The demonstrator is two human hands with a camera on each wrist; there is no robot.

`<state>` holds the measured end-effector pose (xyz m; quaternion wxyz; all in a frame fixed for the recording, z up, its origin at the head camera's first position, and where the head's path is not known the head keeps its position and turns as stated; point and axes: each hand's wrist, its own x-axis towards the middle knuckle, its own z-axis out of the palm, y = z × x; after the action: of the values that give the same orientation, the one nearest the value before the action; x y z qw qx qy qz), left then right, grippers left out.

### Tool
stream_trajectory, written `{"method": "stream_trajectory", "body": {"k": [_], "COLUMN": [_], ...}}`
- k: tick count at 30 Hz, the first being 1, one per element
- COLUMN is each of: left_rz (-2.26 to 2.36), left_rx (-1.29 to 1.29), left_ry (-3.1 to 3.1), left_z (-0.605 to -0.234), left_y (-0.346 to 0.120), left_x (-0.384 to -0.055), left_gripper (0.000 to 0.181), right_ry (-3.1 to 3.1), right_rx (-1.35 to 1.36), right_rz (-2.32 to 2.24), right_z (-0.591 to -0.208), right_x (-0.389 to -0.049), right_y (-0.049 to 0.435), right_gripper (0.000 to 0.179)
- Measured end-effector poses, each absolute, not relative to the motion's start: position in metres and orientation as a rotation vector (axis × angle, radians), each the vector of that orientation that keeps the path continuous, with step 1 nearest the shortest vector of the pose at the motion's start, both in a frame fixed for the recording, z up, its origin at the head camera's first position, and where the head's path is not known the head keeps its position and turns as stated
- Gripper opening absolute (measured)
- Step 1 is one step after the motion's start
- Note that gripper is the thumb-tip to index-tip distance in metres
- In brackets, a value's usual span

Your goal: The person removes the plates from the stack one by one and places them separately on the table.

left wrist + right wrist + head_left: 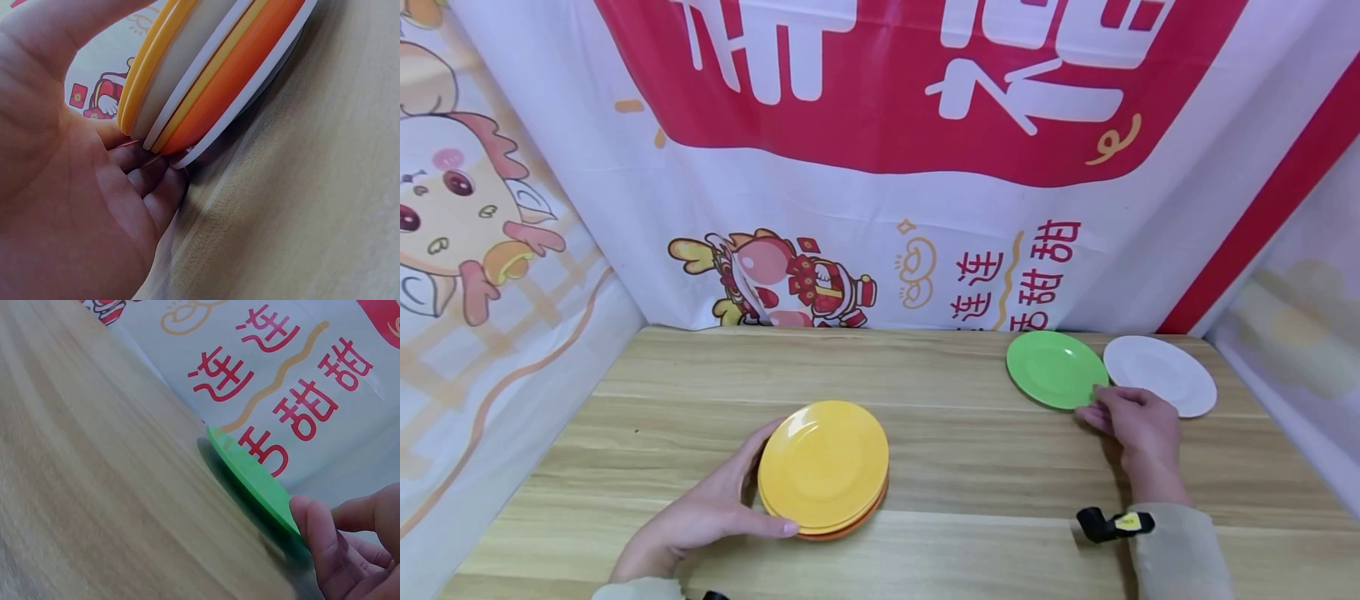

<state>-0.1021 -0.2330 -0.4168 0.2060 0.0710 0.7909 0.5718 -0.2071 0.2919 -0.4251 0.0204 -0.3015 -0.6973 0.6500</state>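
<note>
Reaches in from the near side in pale sleeves [1180,550], with a black clip [1114,524] bearing a yellow label beside the right one. Bends the left hand [711,508] round the left side of a stack of plates [823,462], yellow on top, at the near middle of the desk [970,467]. Lays the thumb [767,525] along the near rim and curls the fingers [164,200] in at the lower edges, spread wide enough to hold the whole stack. Stretches the right hand [1142,421] farther out, pointing left, and pinches the near right rim of a green plate [1052,371] between thumb and fingers, with hardly any gap. Leaves a broad span of desk between stack and green plate, with more to the left of the stack. Shows a white plate [1165,373] just beyond the right hand, close beside the green one; cannot tell touching from apart. Ends just past both plates, at the desk's back edge, against a printed cloth [880,242]. Is flanked left and right by more cloth.
</note>
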Motion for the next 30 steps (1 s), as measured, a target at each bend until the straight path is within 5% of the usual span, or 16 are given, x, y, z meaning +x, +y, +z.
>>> {"method": "stream_trajectory", "body": {"k": [30], "left_rz": [1.567], "left_rx": [0.195], "left_ry": [2.249], "left_z": [-0.416], "left_y": [-0.234], "left_x": [-0.101], "left_gripper": [0.121], "right_ry": [-2.388], "right_rx": [-0.323], "right_rz": [2.152], "right_z": [-0.406], "right_x": [-0.203], "right_y": [0.206], "right_gripper": [0.034]}}
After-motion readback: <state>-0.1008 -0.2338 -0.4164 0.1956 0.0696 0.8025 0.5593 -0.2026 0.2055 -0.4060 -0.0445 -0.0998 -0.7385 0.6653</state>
